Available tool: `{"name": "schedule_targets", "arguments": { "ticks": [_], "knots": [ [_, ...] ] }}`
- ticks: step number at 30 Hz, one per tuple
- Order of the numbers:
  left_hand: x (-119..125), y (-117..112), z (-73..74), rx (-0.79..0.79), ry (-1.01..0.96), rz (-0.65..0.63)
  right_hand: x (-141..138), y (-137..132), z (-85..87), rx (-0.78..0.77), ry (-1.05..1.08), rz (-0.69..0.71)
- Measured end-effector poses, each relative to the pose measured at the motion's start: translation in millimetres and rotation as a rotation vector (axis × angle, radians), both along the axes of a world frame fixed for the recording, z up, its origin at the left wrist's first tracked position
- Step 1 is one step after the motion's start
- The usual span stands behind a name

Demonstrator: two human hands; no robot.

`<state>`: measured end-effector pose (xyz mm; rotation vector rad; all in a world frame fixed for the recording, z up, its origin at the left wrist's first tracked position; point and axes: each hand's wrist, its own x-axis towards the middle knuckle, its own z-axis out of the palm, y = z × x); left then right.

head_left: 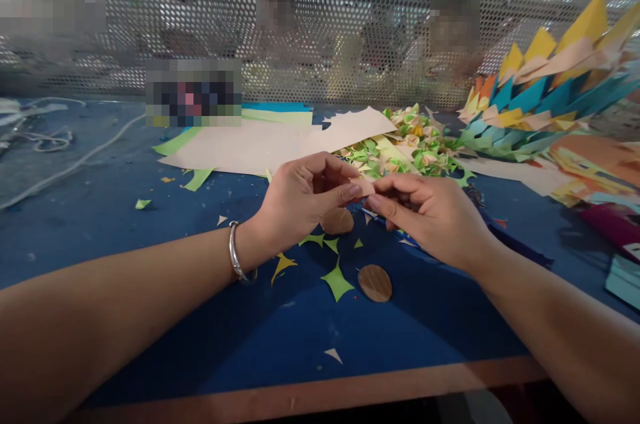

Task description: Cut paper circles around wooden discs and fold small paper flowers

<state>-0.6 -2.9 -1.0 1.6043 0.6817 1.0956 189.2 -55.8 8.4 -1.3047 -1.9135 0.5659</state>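
Note:
Between my two hands is a small piece of pale pink paper [367, 187], pinched at both sides. My left hand [313, 194], with a silver bangle [235, 252] on its wrist, grips the left edge between thumb and fingers. On the other edge, the thumb and forefinger of my right hand [430, 214] are closed; its other fingers are curled. Just under the hands lie a brown wooden-looking disc [337, 221] and a blue pen-like stick [400, 233], both partly covered. A second brown disc [375, 283] and green paper scraps [337, 283] lie nearer me.
Behind my hands are large pale paper sheets [240, 144] and a pile of small folded paper pieces [415, 144]. A tiered, pointed paper construction [545, 91] rises at the right. A white cord [75, 164] crosses the blue tabletop [150, 331] at left; a perforated metal screen [310, 31] stands behind.

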Motion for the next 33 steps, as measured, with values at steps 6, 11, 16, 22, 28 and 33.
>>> {"name": "schedule_targets", "arguments": {
  "ticks": [6,11,16,22,28,33],
  "knots": [
    [-0.5,-1.5,-3.4,0.157,0.044,0.052,-1.8,-0.4,1.2,-0.029,0.0,-0.032],
    [-3.2,-3.0,-0.4,0.166,0.128,0.049,-2.4,-0.7,3.7,-0.031,0.012,-0.02],
    [-5.8,-0.8,2.4,0.138,0.272,0.009,-1.6,-1.2,4.2,-0.036,-0.014,-0.018],
    [-3.0,2.2,-1.0,0.046,0.191,-0.059,-4.1,-0.7,4.2,-0.019,-0.043,-0.047],
    [-3.5,1.7,1.7,-0.013,0.169,-0.077,-2.0,-1.2,2.6,-0.005,-0.042,-0.029],
    [-3.9,1.9,1.9,-0.028,0.166,-0.077,-1.4,-1.5,1.9,0.011,-0.07,-0.044]
  ]
}}
